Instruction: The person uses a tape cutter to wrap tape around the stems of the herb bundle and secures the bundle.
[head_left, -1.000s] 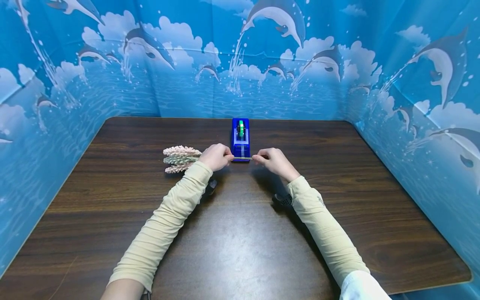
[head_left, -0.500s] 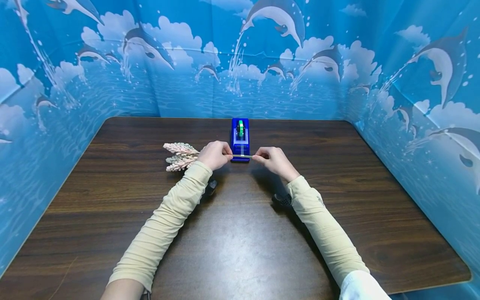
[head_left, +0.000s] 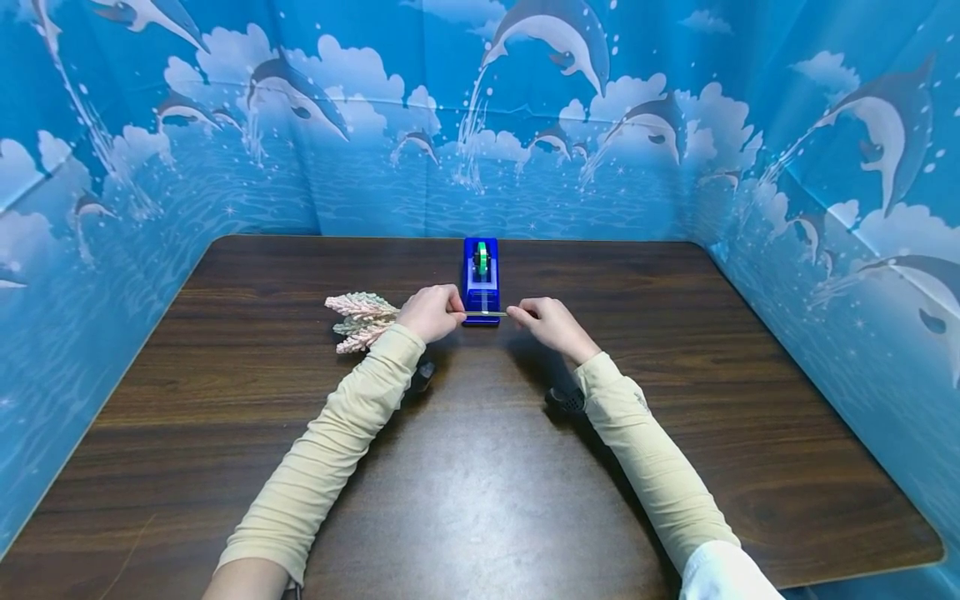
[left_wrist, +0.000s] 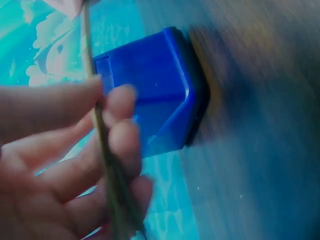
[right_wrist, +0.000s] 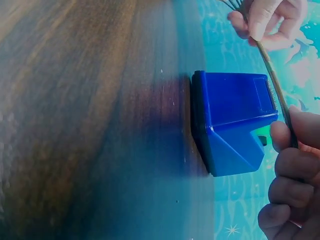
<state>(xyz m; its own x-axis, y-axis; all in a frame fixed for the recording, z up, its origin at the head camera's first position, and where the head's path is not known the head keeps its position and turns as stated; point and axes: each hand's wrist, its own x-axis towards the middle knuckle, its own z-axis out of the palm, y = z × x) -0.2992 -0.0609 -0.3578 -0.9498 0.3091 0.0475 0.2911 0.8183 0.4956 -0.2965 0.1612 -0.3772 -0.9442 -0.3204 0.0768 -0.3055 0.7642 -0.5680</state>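
Note:
Both hands hold a bunch of flower stems (head_left: 486,313) stretched level across the front end of a blue tape dispenser (head_left: 472,283). My left hand (head_left: 430,312) pinches the stems between thumb and fingers. Their pink and pale green flower heads (head_left: 363,306) stick out to its left. At the stems' right end, my right hand (head_left: 551,323) pinches the tips with thumb and forefinger, its other fingers curled. In the right wrist view, the thin brown stems (right_wrist: 270,67) run close past the dispenser's toothed cutting edge (right_wrist: 272,94). A green tape core (head_left: 482,257) sits in the dispenser.
The dispenser stands near the back of a dark wood table (head_left: 480,467). A blue dolphin-print curtain (head_left: 360,183) hangs behind the table and along its sides. Black devices are strapped under both wrists, such as the right wrist device (head_left: 564,400).
The flower heads have turned and spread differently left of my left hand. The stems have risen slightly over the dispenser, then dipped a little. Both hands keep their pinch.

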